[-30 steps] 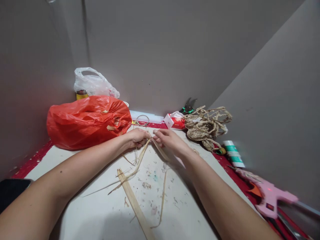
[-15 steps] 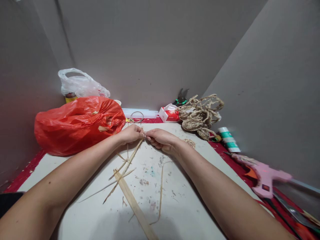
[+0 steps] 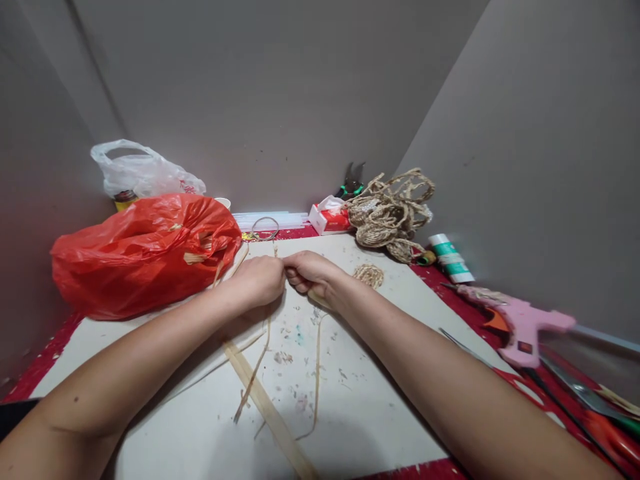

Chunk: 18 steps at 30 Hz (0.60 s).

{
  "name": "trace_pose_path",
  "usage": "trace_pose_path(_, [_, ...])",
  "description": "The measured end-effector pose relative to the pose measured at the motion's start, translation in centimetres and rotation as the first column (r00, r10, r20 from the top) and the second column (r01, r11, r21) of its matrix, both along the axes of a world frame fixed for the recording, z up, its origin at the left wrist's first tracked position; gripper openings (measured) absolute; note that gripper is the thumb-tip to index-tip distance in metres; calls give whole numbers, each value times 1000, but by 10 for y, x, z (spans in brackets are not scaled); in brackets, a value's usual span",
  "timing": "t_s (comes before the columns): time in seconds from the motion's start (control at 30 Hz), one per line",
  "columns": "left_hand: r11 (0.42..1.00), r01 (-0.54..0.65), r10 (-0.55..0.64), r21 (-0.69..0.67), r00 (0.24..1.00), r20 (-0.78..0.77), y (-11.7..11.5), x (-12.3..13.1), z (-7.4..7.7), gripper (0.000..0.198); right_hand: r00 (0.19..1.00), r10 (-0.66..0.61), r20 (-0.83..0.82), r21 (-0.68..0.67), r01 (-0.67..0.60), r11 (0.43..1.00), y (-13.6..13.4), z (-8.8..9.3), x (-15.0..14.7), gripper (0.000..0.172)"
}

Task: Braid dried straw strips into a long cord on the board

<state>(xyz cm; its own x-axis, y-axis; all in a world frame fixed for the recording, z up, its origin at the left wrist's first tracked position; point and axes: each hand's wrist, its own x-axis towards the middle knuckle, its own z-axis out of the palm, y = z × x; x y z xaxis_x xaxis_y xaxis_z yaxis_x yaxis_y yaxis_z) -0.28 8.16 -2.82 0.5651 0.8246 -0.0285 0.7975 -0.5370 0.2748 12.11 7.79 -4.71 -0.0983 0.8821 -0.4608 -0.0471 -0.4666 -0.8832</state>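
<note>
My left hand (image 3: 263,279) is closed in a fist, its back towards me, over the far middle of the white board (image 3: 370,413). Against it, my right hand (image 3: 310,277) pinches with thumb and curled fingers. Both grip dried plant-fibre strands; the pinched spot between them is mostly hidden. One thin strand (image 3: 267,333) hangs below the left hand, and a short end sticks up beyond the knuckles. Beneath lies a flat, pale dried strip (image 3: 265,403), crossed by thinner pieces. A bent thin strand (image 3: 317,373) rests to its right.
At left bulges a red plastic bag (image 3: 140,260), a white bag (image 3: 145,170) behind it. Coiled braided rope (image 3: 385,217), a tissue pack (image 3: 330,217) and green-handled pruners (image 3: 353,180) stand at the back. A pink glue gun (image 3: 525,327) and scissors (image 3: 575,387) lie right; a small rope coil (image 3: 369,275) is nearby.
My left hand has turned from a fingertip pinch into a fist, covering more of the strands. Some strips that trailed towards me have shifted to its left. The view has moved slightly.
</note>
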Motion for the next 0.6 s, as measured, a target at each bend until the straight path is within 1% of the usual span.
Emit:
trace_pose_path(0.07, [1000, 16, -15, 12, 998, -56, -12, 4, 0, 18, 1000, 6, -28, -7, -7, 1000, 1, -2, 2, 33])
trace_pose_path(0.13, [996, 86, -86, -13, 995, -54, -18, 4, 5, 15, 998, 24, -50, -23, -25, 999, 4, -3, 6, 32])
trace_pose_path(0.17, [989, 139, -141, -49, 989, -37, -18, 2, 9, 15, 997, 40, -68, -35, -43, 998, 5, -4, 9, 30])
trace_pose_path(0.23, [948, 242, -244, -207, 970, 19, -12, -4, 19, 19, 990, 75, -122, -59, -83, 995, 7, -4, 13, 26])
trace_pose_path(0.27, [910, 268, -263, -317, 963, 60, -6, -8, 25, 23, 985, 87, -148, -67, -98, 993, 8, -4, 15, 25])
trace_pose_path(0.3, [868, 256, -232, -425, 967, 109, 1, -12, 29, 28, 981, 94, -172, -71, -108, 992, 9, -4, 17, 24])
trace_pose_path(0.33, [852, 217, -148, -477, 973, 177, 8, -15, 31, 29, 976, 99, -193, -73, -115, 991, 9, -3, 19, 23])
trace_pose_path(0.37, [863, 152, -21, -481, 964, 266, 15, -17, 30, 29, 972, 103, -209, -74, -120, 990, 9, -2, 20, 23])
trace_pose_path(0.4, [883, 80, 111, -462, 921, 373, 21, -17, 27, 26, 969, 110, -223, -74, -130, 989, 9, -2, 21, 22])
trace_pose_path(0.43, [880, 25, 223, -475, 861, 458, 26, -16, 22, 21, 963, 121, -242, -74, -142, 987, 9, -1, 21, 21])
trace_pose_path(0.47, [843, 7, 322, -537, 794, 516, 30, -14, 15, 17, 957, 131, -257, -71, -154, 986, 9, -1, 22, 19])
trace_pose_path(0.53, [670, 103, 488, -735, 685, 541, 33, -9, 0, 16, 954, 146, -261, -62, -168, 984, 9, -1, 22, 18])
trace_pose_path(0.57, [591, 158, 543, -791, 647, 535, 32, -6, -7, 16, 957, 149, -250, -56, -168, 984, 9, -1, 23, 18])
trace_pose_path(0.6, [532, 209, 575, -820, 623, 531, 32, -4, -13, 16, 960, 152, -236, -50, -169, 984, 9, -1, 23, 18])
